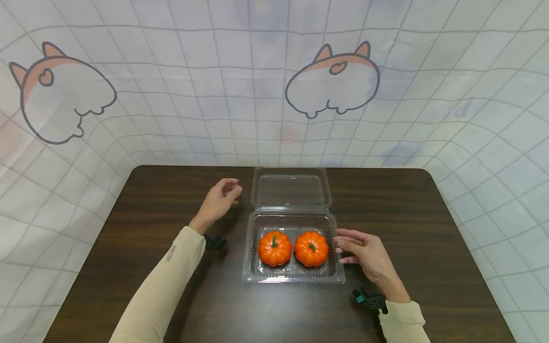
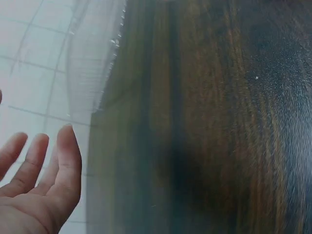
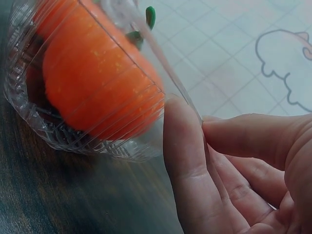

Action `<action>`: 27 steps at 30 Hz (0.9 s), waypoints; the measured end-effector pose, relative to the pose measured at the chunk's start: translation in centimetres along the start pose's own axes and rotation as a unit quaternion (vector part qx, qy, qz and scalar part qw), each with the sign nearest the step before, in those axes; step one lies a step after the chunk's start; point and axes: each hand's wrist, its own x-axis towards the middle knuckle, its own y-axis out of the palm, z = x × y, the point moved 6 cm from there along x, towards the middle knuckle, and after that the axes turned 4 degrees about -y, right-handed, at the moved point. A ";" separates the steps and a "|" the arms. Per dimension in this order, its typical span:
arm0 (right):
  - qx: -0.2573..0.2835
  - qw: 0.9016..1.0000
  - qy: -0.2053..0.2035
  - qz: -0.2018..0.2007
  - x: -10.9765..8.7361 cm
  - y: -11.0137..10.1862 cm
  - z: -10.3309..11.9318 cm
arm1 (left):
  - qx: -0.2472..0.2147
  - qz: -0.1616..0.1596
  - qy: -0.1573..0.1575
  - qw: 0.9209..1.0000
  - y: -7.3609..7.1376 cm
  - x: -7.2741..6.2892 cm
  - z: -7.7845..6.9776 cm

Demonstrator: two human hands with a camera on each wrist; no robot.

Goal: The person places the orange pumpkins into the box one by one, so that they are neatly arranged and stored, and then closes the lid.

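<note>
A clear plastic clamshell container [image 1: 293, 277] lies on the dark wooden table, its lid [image 1: 291, 189] folded back away from the person. Inside the base sit two small orange pumpkins with green stems, a left pumpkin [image 1: 274, 248] and a right pumpkin [image 1: 311, 248]. My right hand [image 1: 364, 250] pinches the container's right rim between thumb and forefinger; the right wrist view shows this rim and the ribbed wall around a pumpkin [image 3: 102, 73]. To the left of the lid, my left hand [image 1: 218, 197] hovers with relaxed fingers [image 2: 68, 151] and holds nothing.
The dark wood-grain table [image 1: 141, 228] has rounded far corners. Behind and beside it hangs a white grid-patterned cloth [image 1: 206, 95] with cartoon animal drawings. Black wrist straps sit on both forearms, over beige sleeves [image 1: 165, 281].
</note>
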 end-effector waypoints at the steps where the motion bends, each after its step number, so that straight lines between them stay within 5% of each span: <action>1: 0.000 1.000 0.000 0.000 0.0 0.0 0.0 | -0.008 0.003 -0.007 1.000 0.1 0.2 0.3; 14: 0.009 1.000 0.008 -0.010 0.0 0.0 -0.2 | -0.105 0.108 -0.085 0.985 2.2 2.0 2.1; 27: 0.020 1.000 0.005 -0.008 0.1 -0.1 -0.6 | -0.180 0.176 -0.112 0.961 3.6 3.7 2.6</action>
